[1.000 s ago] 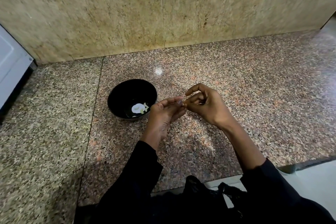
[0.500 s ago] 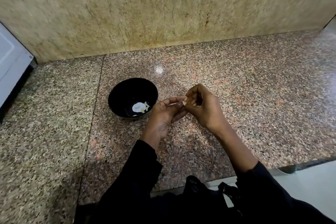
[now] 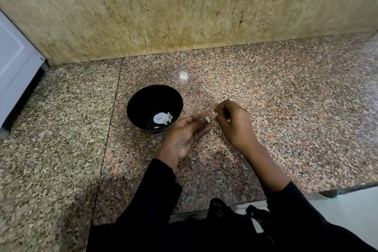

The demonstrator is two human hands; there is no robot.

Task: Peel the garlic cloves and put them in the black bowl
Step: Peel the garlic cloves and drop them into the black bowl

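Pale garlic clove point(image 3: 208, 119) pinched at left hand point(image 3: 185, 136) fingertips, beside right hand point(image 3: 235, 124).

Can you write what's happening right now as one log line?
step: peeling | left hand: pinches garlic clove | right hand: pulls skin | black bowl: some cloves inside | clove not yet in bowl

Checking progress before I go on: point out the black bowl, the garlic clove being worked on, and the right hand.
black bowl point(image 3: 131, 108), head view, left rim.
garlic clove point(image 3: 208, 119), head view, its pale middle.
right hand point(image 3: 237, 127), head view, back of hand.

Head-height view, steeply down onto countertop point(image 3: 266, 108), close.
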